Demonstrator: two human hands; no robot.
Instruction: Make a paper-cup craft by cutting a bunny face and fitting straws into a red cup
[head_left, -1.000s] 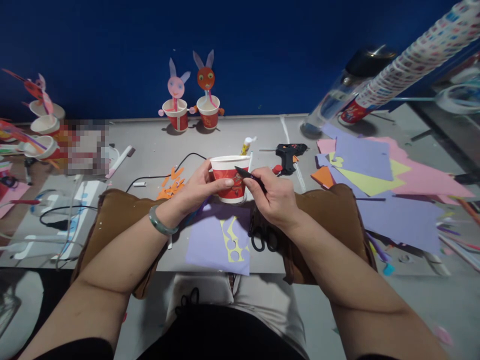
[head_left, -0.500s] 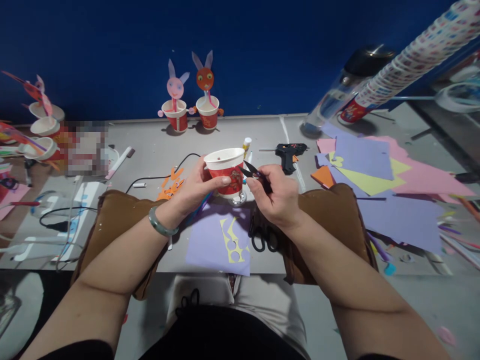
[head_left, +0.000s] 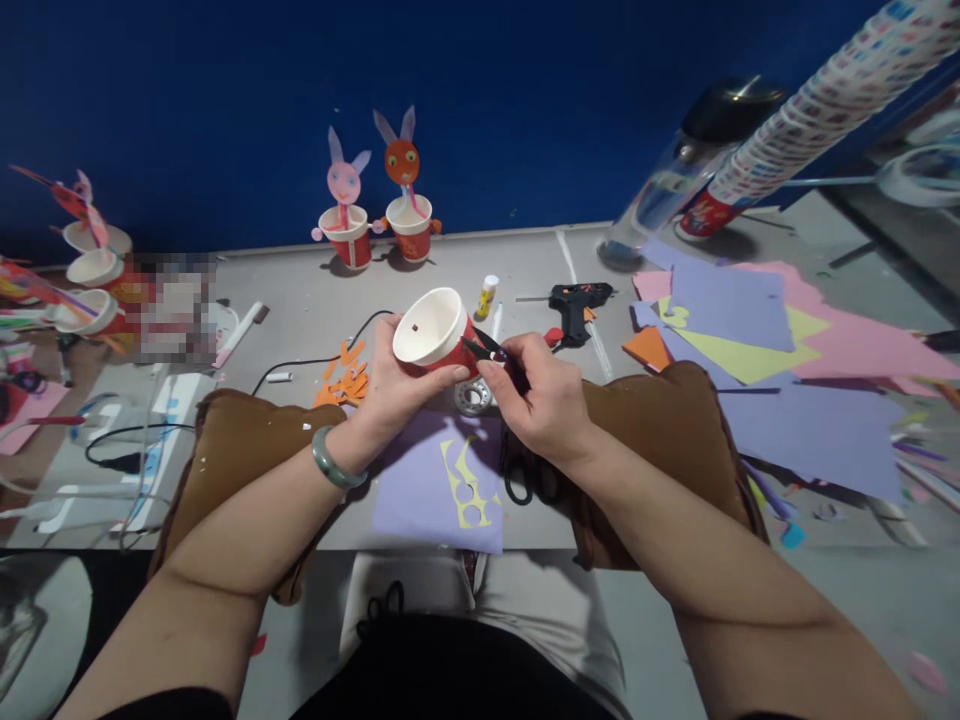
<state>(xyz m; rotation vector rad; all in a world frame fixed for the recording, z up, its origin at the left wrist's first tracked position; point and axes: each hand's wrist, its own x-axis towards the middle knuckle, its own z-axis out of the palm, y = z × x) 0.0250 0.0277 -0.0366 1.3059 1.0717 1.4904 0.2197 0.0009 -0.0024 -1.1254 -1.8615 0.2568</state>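
Observation:
My left hand (head_left: pixel 405 372) is closed round a red paper cup (head_left: pixel 430 326), which tilts so its white inside faces me. A small dark spot shows on the cup's inner wall. In my right hand (head_left: pixel 541 390) is a pair of scissors (head_left: pixel 486 350), mostly covered by the fingers. Their dark blades reach the right side of the cup. A silvery round object (head_left: pixel 472 397) with holes lies just below the cup. On the table under my hands is a purple sheet (head_left: pixel 412 490) bearing a yellow paper scrap (head_left: pixel 461 478) with round holes cut out.
Behind stand two rabbit-faced cups (head_left: pixel 349 245). A glue stick (head_left: pixel 487 296) and a black glue gun (head_left: pixel 574 312) lie beyond my hands. Orange scraps (head_left: pixel 341 385) are left, coloured sheets (head_left: pixel 810 430) right. A bottle (head_left: pixel 660 190) and tall cup stack (head_left: pixel 825 110) stand back right. Brown cushions (head_left: pixel 660 450) support my forearms.
The cup has tipped toward me and to the left, so its inside shows more. My right hand has shifted slightly left with the scissors, whose blades now meet the cup's side.

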